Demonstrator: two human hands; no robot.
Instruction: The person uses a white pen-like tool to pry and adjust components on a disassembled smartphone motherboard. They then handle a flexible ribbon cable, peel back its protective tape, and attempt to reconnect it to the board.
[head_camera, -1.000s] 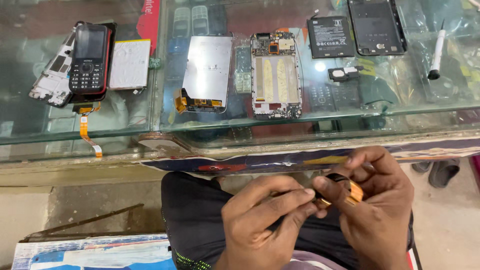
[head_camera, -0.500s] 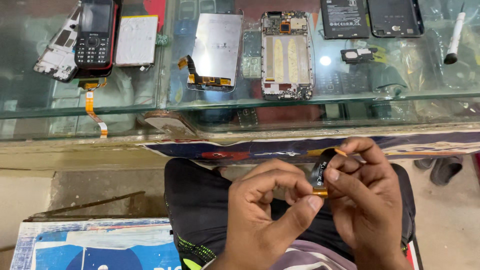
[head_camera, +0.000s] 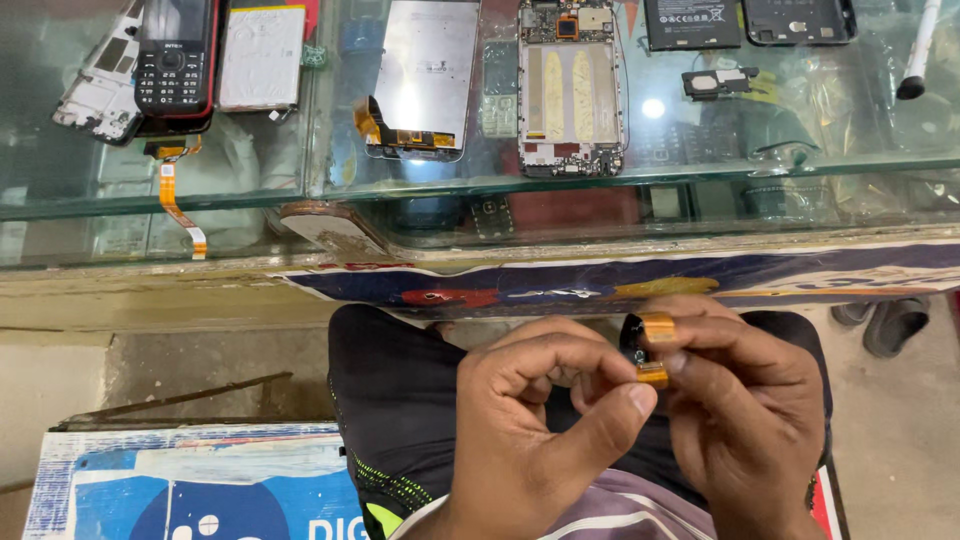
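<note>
At the lower centre of the frame, the left hand and right hand pinch a small black part with orange flex ribbon, perhaps a camera module, below the glass counter holding a stripped silver phone frame.

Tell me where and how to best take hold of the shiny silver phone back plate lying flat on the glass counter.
Grip the shiny silver phone back plate by its two long bare side edges, coming from above. It lies flat on the glass counter, and its near end carries an orange flex cable, probably best left untouched.
</note>
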